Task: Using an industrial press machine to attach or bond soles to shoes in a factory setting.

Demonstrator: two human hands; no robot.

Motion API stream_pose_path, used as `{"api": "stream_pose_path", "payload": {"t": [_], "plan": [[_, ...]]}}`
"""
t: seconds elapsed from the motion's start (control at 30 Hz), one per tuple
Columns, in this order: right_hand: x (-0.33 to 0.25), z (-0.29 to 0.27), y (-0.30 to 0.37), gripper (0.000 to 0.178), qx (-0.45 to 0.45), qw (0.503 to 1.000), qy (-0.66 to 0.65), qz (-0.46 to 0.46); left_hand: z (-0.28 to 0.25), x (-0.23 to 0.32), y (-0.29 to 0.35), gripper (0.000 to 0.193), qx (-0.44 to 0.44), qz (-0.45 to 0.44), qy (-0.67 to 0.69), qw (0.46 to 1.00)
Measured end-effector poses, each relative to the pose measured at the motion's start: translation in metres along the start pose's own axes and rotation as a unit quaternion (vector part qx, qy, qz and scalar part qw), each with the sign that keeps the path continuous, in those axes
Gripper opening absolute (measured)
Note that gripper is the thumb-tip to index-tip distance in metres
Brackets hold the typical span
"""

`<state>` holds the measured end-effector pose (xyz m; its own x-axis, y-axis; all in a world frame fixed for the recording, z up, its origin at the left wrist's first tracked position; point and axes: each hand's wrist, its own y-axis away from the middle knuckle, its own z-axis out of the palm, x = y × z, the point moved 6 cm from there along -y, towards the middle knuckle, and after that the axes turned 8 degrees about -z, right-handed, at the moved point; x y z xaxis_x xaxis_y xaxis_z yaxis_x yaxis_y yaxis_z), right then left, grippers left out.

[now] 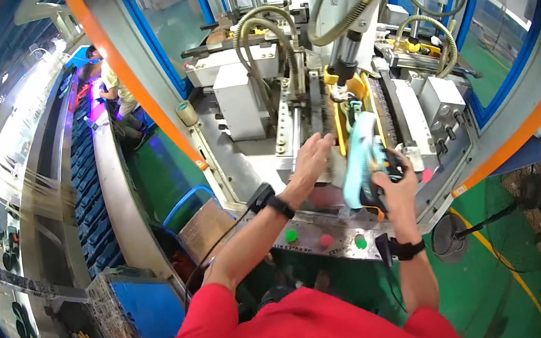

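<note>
My right hand [397, 186] grips a shoe [362, 170] with a pale blue sole and a dark upper, smeared by motion. The shoe tilts upward in front of a machine's yellow-sided fixture [372, 103]. My left hand [312, 157] reaches forward with its fingers stretched out and holds nothing. It is to the left of the shoe, with a gap between them. Above the fixture, a dark cylinder [346, 54] points down at an angle.
Green and red buttons [326, 240] line the machine's front panel. An orange-edged frame [133, 77] curves up on the left. Further left runs a conveyor [90, 187] with dark, sole-shaped pieces, where another person [117, 87] works. A round bin [448, 241] stands right.
</note>
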<state>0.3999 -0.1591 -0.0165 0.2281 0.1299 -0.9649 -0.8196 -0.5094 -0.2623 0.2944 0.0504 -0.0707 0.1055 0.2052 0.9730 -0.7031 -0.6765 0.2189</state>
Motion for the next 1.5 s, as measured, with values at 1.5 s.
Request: {"api": "stream_pose_path", "payload": {"t": [1.5], "plan": [[0.095, 0.228, 0.086, 0.017, -0.433, 0.841, 0.205, -0.253, -0.144, -0.082, 0.3, 0.039, 0.37, -0.116, 0.403, 0.829]]}}
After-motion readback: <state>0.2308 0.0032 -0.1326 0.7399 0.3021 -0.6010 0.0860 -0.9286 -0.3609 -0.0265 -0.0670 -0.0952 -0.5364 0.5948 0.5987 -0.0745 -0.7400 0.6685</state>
